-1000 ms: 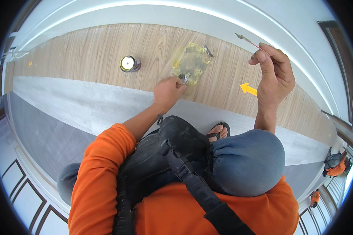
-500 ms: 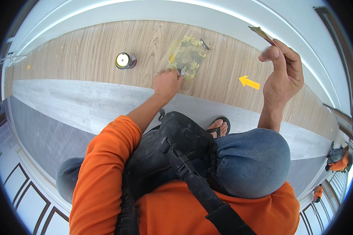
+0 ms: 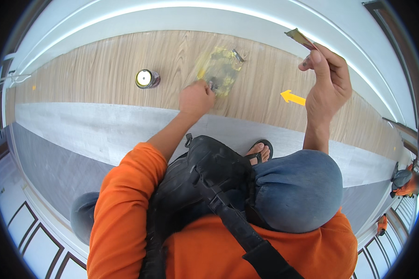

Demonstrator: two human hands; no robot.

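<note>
My left hand [image 3: 196, 98] is closed in a pinch at the near left edge of a yellowish, see-through patch [image 3: 226, 69] with grey smears on the wood-look floor. A small dark-grey bit [image 3: 213, 85] shows by its fingertips; what they hold, if anything, is hidden. Held up on the right, my right hand [image 3: 328, 83] pinches a thin flat scraper-like piece [image 3: 300, 38], coated olive-yellow at its far end. A dark smudge marks one of its fingers. At the patch's far right corner lies a small dark strip [image 3: 238, 56].
A small round can [image 3: 147, 79] with a pale top and yellow rim stands left of the patch. A yellow arrow sticker [image 3: 292, 97] marks the floor at right. My sandalled foot [image 3: 260, 151] is nearby. Two people in orange [image 3: 407, 183] are at the far right.
My right hand has shifted slightly left, and the flat piece has turned to show more of its coated face. My left hand stays by the patch, its fingers curled more. The view has tilted slightly.
</note>
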